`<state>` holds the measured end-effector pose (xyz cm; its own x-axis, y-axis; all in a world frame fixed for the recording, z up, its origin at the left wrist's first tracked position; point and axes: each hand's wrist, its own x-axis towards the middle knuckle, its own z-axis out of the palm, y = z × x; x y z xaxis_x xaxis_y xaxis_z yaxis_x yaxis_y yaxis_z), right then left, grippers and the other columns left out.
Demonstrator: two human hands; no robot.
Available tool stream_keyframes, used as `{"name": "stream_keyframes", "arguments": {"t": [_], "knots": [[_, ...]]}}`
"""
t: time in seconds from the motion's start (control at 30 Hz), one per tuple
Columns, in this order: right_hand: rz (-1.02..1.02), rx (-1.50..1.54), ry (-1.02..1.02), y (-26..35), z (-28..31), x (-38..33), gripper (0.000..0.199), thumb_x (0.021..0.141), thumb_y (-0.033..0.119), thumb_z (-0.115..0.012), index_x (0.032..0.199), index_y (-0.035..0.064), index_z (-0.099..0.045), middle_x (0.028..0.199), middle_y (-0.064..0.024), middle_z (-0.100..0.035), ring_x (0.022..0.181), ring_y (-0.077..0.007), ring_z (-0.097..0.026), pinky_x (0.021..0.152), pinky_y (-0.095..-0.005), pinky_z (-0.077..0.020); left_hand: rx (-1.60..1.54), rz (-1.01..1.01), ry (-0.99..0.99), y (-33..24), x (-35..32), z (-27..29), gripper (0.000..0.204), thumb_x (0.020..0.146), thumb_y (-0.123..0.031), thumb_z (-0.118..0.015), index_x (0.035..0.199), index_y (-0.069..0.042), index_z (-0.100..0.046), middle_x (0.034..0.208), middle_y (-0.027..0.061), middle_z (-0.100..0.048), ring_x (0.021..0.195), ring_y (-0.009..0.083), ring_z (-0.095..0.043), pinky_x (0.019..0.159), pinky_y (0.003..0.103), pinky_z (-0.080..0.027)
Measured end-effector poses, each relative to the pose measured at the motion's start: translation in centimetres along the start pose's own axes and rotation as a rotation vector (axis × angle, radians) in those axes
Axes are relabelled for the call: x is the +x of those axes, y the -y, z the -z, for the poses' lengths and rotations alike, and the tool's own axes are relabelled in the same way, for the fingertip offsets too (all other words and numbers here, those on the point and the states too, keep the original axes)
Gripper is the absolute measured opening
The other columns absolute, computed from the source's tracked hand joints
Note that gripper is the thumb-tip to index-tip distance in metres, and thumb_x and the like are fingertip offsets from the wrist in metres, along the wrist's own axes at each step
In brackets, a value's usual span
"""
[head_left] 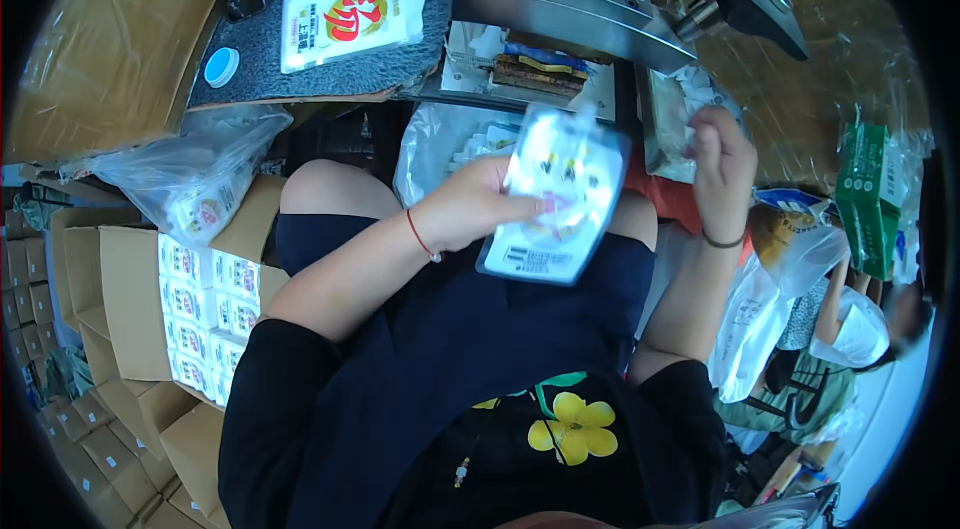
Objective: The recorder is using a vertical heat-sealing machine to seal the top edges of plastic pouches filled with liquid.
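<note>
Above my lap, my left hand (480, 201) grips a flat white printed plastic package (572, 229) with rounded clear edges, thumb on its face and fingers behind. The package's top is blurred. My right hand (724, 164) is raised to the right of it, apart from the package, with fingers curled in; whether anything small is inside them is hidden. Similar flat packages (405, 24) with a red and yellow print lie stacked on the dark blue mat (270, 77) at the far left. A metal press (570, 4) stands ahead of my hands.
A light blue round cap (221, 67) rests on the mat. To the left are a clear bag (205, 179) and an open carton (130, 279) filled with small white packs (190, 301). On the right are a green box (865, 194), plastic bags (745, 329) and another person (850, 324).
</note>
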<state>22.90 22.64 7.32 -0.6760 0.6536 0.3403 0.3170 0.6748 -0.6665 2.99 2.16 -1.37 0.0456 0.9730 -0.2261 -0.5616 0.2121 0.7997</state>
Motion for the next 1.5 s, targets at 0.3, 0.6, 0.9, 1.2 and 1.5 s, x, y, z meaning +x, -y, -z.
{"name": "stream_keyframes", "arguments": {"t": [0.3,0.6,0.9,1.2,1.5], "knots": [[-0.054,0.032,0.119,-1.0,-3.3,-2.7,0.022,0.102,0.02,-0.049,0.111,0.0014,-0.056,0.088,-0.0068,-0.058,0.081,-0.018,-0.058,0.076,-0.0293,-0.0463,0.078,-0.132,-0.188,-2.8,3.2,4.7,0.031,0.088,-0.009,-0.073,0.114,0.004,-0.061,0.105,0.0104,-0.071,0.091,0.0165,-0.069,0.081,0.032,-0.055],[-0.063,0.039,0.088,-0.6,-2.9,-3.5,0.016,0.1,0.015,-0.053,0.107,0.0014,-0.058,0.089,-0.0076,-0.059,0.08,-0.015,-0.055,0.073,-0.0276,-0.0448,2.099,-0.611,-0.854,-6.3,-2.6,12.0,0.051,0.091,-0.027,-0.066,0.136,-0.006,-0.052,0.132,0.0247,-0.053,0.122,0.0403,-0.053,0.099,0.051,-0.043],[0.209,0.185,0.181,3.8,-6.1,-1.2,0.014,0.096,0.009,-0.06,0.106,-0.0007,-0.061,0.091,-0.0075,-0.061,0.082,-0.0173,-0.058,0.074,-0.0276,-0.0463,0.901,-0.442,-0.529,-4.4,-4.6,5.4,0.015,0.083,-0.005,-0.067,0.097,0.0,-0.073,0.08,0.0097,-0.071,0.069,0.0119,-0.066,0.064,0.026,-0.05],[0.408,0.018,0.267,4.1,-4.8,0.8,0.013,0.093,0.012,-0.064,0.099,0.0009,-0.067,0.089,-0.0129,-0.065,0.082,-0.028,-0.06,0.075,-0.0363,-0.0485,0.157,-0.179,-0.173,-0.5,-1.6,-0.5,0.025,0.1,-0.022,-0.064,0.102,0.003,-0.069,0.089,0.0055,-0.071,0.08,0.0074,-0.066,0.073,0.024,-0.053],[0.221,0.058,0.249,3.2,-2.7,0.1,0.016,0.093,0.016,-0.065,0.1,0.0011,-0.068,0.09,-0.0098,-0.066,0.078,-0.0186,-0.063,0.069,-0.028,-0.049,0.233,-0.123,-0.084,0.4,0.1,-1.5,0.026,0.099,-0.022,-0.065,0.108,0.003,-0.068,0.095,0.0062,-0.071,0.084,0.0084,-0.066,0.077,0.025,-0.054]]}}
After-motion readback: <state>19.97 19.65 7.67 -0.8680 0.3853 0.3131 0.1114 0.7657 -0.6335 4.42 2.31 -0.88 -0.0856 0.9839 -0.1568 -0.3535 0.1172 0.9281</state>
